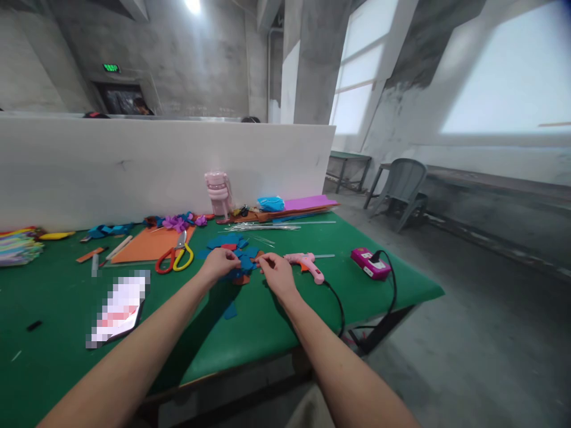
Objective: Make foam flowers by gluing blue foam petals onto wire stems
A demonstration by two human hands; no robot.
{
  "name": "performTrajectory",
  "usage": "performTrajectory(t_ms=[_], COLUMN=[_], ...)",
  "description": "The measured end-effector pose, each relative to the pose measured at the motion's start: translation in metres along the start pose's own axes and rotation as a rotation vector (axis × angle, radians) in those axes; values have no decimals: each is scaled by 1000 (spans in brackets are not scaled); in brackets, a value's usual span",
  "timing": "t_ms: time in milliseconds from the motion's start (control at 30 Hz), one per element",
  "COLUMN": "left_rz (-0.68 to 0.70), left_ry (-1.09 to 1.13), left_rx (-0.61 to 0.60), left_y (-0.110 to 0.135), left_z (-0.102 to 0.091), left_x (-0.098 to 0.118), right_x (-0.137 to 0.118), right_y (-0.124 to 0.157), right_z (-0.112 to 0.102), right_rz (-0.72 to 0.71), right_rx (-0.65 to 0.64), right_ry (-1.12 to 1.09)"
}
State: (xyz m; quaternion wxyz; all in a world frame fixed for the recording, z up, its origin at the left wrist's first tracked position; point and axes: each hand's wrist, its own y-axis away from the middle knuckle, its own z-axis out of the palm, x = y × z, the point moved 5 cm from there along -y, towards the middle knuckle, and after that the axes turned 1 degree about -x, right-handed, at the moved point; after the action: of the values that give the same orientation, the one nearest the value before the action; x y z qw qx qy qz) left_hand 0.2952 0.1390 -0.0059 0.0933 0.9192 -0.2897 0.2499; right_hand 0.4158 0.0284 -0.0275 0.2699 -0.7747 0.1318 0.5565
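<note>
My left hand [219, 263] is pinched closed over a pile of cut blue pieces [246, 261], thin and flat like felt or paper. What sits between its fingertips is too small to make out. Just right of the pile, my right hand [278, 273] is also closed in a pinch, its fingertips by a small brown bit; whether it grips that bit I cannot tell. A few red and brown scraps [242, 279] lie among the blue ones. Beside my right hand, a pink glue gun [312, 266] rests on its side, a clear glue stick at its back.
Red-and-yellow scissors [174, 259] and a phone [119, 309] lie left on the green table [203, 351]. Orange sheets [149, 245], thin wires [263, 226] and a pink bottle [217, 193] are farther back. A magenta power box [370, 263] with a black cord stands right.
</note>
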Motion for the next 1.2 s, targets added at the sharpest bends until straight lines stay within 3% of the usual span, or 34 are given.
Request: performTrajectory(t_ms=[200,367,533,767,933,1067,1200], left_rz=[-2,75,81,34,136,172,191], left_ry=[305,184,-3,-123,47,255,397], left_rx=[10,167,174,79,98,62,-45], left_y=[36,45,27,8,21,46,66], left_z=[-20,-31,-13,14,-9,-33,-42], left_x=[-4,-11,-15,-5,1,6,13], right_x=[9,10,13,14,3,-19,-34], right_y=[1,-1,-5,-5,-4,9,25], right_z=[15,12,8,18,12,20,30], right_rz=[117,181,167,57,-3,-29,59], right_rx=[-29,-28,6,-33,-32,-214,-321], right_ry=[-104,-155,-131,-21,1,-106,-291])
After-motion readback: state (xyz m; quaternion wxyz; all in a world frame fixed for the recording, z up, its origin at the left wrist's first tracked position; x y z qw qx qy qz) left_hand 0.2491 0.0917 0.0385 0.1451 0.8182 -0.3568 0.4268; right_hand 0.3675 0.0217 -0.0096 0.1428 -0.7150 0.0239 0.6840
